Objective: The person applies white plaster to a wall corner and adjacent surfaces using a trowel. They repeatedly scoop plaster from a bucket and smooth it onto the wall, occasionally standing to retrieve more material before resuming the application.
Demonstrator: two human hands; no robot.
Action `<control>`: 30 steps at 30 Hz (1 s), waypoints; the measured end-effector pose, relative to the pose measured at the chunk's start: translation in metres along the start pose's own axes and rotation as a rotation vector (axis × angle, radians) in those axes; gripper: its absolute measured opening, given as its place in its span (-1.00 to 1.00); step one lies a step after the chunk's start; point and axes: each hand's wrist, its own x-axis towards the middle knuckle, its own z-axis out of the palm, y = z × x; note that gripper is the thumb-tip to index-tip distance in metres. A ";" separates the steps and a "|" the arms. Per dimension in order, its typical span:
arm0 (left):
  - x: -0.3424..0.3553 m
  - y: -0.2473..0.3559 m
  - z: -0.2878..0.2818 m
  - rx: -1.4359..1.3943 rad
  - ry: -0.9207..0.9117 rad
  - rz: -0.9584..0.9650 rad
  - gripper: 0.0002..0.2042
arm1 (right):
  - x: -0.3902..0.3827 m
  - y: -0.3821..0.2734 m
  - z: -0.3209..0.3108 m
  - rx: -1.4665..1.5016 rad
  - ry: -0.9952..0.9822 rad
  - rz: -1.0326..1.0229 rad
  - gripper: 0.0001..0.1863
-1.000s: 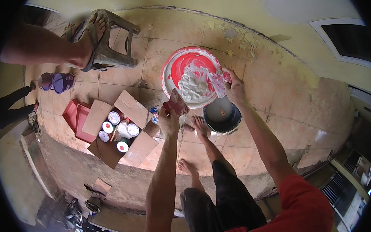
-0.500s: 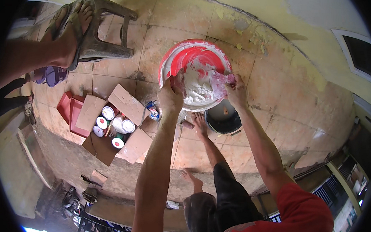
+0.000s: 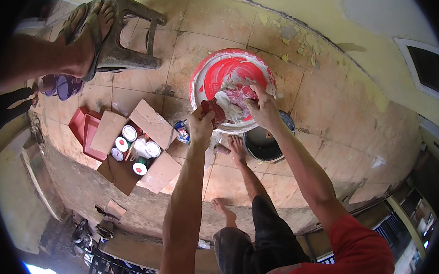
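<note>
In my closed left fingers [image 3: 207, 118], dark-red scraper [image 3: 216, 112] | in closed right fingers [image 3: 259, 103], paste-smeared scraper [image 3: 238, 98] | likely light, slippery: grip dry ends

Red tray [image 3: 213, 79] w/ wht paste [image 3: 223, 101], blk bucket [image 3: 269, 154], yel. wall [image 3: 302, 2]

Your left hand [image 3: 201, 122] grips a dark red scraper [image 3: 217, 112] above the near part of a round red basin [image 3: 219, 77], and your right hand [image 3: 263, 110] pinches a paste-smeared pink-red scraper [image 3: 238, 96] close beside it. White paste [image 3: 235, 115] lies heaped in the basin and streaks its rim. A black bucket [image 3: 252, 151] of cloudy liquid stands near your bare foot [image 3: 237, 151]. To your left, an open cardboard box [image 3: 108, 133] holds paint cans [image 3: 129, 133]; beyond, another person's sandalled feet [image 3: 105, 20] rest on a plastic stool [image 3: 121, 55].
</note>
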 end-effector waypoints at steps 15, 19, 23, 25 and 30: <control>-0.099 0.131 0.002 -0.581 -0.314 -0.109 -0.67 | -0.064 -0.172 -0.107 0.128 -0.021 -0.822 -0.79; -0.118 0.160 0.004 -0.606 -0.311 -0.114 -0.65 | -0.069 -0.180 -0.112 0.292 0.000 -0.808 -0.80; -0.133 0.185 0.006 -0.566 -0.320 -0.105 -0.64 | -0.058 -0.175 -0.110 0.261 -0.026 -0.872 -0.74; -0.140 0.194 0.004 -0.566 -0.322 -0.080 -0.64 | -0.056 -0.170 -0.097 0.235 0.009 -0.906 -0.69; -0.147 0.196 -0.009 -0.534 -0.323 -0.062 -0.64 | -0.061 -0.153 -0.078 0.145 0.057 -0.935 -0.62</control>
